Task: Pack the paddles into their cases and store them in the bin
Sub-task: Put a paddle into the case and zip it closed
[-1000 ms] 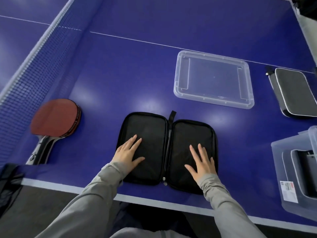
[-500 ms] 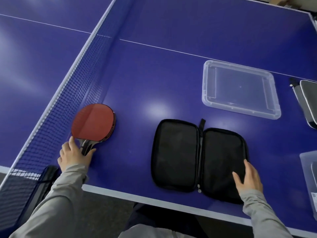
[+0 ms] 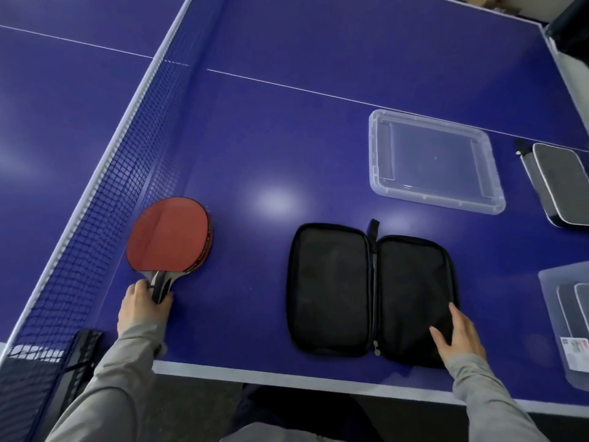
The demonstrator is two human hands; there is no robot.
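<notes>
A red-faced paddle [image 3: 169, 234] lies on the blue table beside the net, on top of another paddle whose edge shows under it. My left hand [image 3: 143, 306] grips the handle at its lower end. A black zip case [image 3: 371, 291] lies wide open and flat near the table's front edge, with nothing inside it. My right hand [image 3: 459, 334] rests with straight fingers on the case's right half, near its lower right corner. A clear plastic bin [image 3: 551, 317] at the right edge holds packed cases.
A clear bin lid [image 3: 433, 161] lies flat behind the open case. A closed grey case [image 3: 561, 183] sits at the far right. The black net [image 3: 105, 199] runs diagonally along the left, its clamp [image 3: 79, 352] at the table's front corner.
My left hand left the case's left half, reached left to the paddles and closed round the handle. My right hand slid to the case's lower right corner. The view swung left.
</notes>
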